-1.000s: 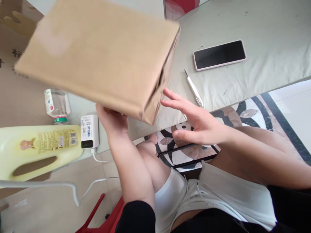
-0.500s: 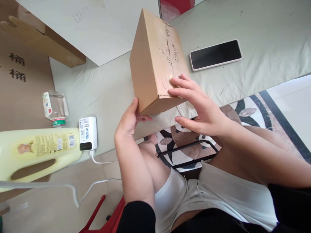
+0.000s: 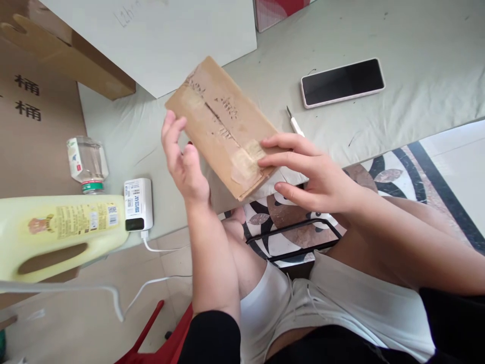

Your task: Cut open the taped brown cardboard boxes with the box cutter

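A brown cardboard box (image 3: 223,121) sits between my hands, its top turned up toward me. That face has a centre seam, torn scuffed marks and patches of tape at both ends. My left hand (image 3: 185,162) is at the box's left side, fingers apart and bent, fingertips by the far left corner; whether they touch it is unclear. The fingertips of my right hand (image 3: 314,172) lie on the near right end of the top, with fingers spread and thumb off the box. Just beyond the right hand lies a craft knife (image 3: 295,123) with a white handle, partly hidden.
A phone (image 3: 343,83) lies on the pale cloth (image 3: 417,60) at right. A large white box (image 3: 182,45) stands behind. To the left are a clear bottle (image 3: 88,162), a yellow jug (image 3: 68,222), a white power bank (image 3: 138,205) with a cable and a big carton (image 3: 38,146).
The box has turned and tipped lower, so its taped top faces me. My left hand has shifted from its lower edge up along the left side. The knife has come into view.
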The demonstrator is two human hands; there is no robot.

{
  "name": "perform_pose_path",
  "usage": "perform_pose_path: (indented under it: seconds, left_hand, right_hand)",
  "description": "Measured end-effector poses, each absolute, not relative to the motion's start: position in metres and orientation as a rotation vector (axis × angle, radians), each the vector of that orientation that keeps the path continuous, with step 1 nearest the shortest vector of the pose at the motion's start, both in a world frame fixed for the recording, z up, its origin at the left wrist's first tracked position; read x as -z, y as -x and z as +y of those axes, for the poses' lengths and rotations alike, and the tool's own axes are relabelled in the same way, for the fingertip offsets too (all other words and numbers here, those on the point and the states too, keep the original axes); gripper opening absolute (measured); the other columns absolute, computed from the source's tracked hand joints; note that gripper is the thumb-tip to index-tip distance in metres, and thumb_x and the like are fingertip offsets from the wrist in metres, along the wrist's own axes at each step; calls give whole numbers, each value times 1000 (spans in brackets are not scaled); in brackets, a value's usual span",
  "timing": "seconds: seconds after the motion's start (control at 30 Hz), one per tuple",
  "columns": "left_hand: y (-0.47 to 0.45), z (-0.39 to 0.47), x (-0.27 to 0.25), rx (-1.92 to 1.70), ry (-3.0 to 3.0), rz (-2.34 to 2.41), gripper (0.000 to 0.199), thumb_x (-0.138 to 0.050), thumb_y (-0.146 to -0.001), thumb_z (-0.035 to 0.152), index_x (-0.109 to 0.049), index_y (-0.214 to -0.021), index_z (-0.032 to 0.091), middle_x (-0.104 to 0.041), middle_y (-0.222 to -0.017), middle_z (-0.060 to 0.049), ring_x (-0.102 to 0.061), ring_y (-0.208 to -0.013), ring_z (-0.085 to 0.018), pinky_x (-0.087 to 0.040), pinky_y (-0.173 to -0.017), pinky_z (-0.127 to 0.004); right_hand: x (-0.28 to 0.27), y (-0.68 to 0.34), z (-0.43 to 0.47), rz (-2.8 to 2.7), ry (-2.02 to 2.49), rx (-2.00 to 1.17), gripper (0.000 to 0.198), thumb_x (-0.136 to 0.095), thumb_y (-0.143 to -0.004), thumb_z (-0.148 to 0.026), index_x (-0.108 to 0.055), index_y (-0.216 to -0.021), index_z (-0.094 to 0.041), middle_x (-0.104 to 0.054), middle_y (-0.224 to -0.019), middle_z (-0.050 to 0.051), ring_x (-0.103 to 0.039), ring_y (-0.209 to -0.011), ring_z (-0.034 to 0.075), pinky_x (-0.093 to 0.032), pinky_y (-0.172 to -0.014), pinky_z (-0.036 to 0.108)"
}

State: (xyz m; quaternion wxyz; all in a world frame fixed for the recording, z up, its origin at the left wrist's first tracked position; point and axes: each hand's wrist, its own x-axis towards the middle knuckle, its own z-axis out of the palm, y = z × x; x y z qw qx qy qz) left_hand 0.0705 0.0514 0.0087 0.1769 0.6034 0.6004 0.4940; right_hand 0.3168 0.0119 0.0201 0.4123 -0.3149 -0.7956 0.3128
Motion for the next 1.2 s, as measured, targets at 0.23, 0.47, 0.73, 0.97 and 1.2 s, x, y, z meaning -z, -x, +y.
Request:
perform_pose_path:
  seconds: [0.23, 0.47, 0.73, 0.97, 1.2]
  left_hand:
    - [-78, 49, -7, -1459, -1875, 1570, 45, -38, -94, 63, -64, -109, 29, -45, -154, 0, -32, -154, -25, -30, -126, -52]
    - [-69, 57, 4, -1510, -1815, 1445, 54, -46, -86, 74, -65, -110, 30, -43, -152, 1, -24, -155, -30, -20, -131, -49]
    - [-69, 56, 3, -1537, -1740, 1361, 50, -53, -84, 72, -67, -107, 30, -43, -150, 2, -21, -156, -30, -15, -132, -48]
    - [-76, 51, -3, -1571, -1695, 1352, 48, -55, -85, 71, -69, -105, 30, -46, -148, 2, -26, -154, -30, -18, -132, -48]
    - [-73, 53, 1, -1569, -1731, 1382, 48, -54, -88, 69, -67, -105, 27, -49, -150, 0, -25, -156, -31, -23, -131, -49]
  right_hand:
    - [-22, -328, 18, -1865, 1021, -698, 27, -54, -94, -29, -68, -117, -26, -64, -127, 8, -62, -119, 26, -53, -105, 47]
    - [-17, -338, 30, -2149, 2075, -590, 49, -52, -90, -41, -61, -134, -22, -64, -119, 16, -66, -87, 30, -52, -72, 45]
    - [-23, -329, 35, -2207, 2190, -775, 53, -46, -87, -27, -57, -138, -30, -72, -110, 11, -64, -83, 29, -42, -64, 36]
    - [-33, -334, 30, -1393, 1450, -1237, 29, -46, -85, -20, -71, -100, -23, -52, -69, 0, -50, -57, 12, -35, -55, 27]
    - [-47, -333, 15, -1412, 738, -945, 34, -77, -79, -30, -64, -110, -30, -48, -72, -2, -43, -55, 10, -37, -48, 27]
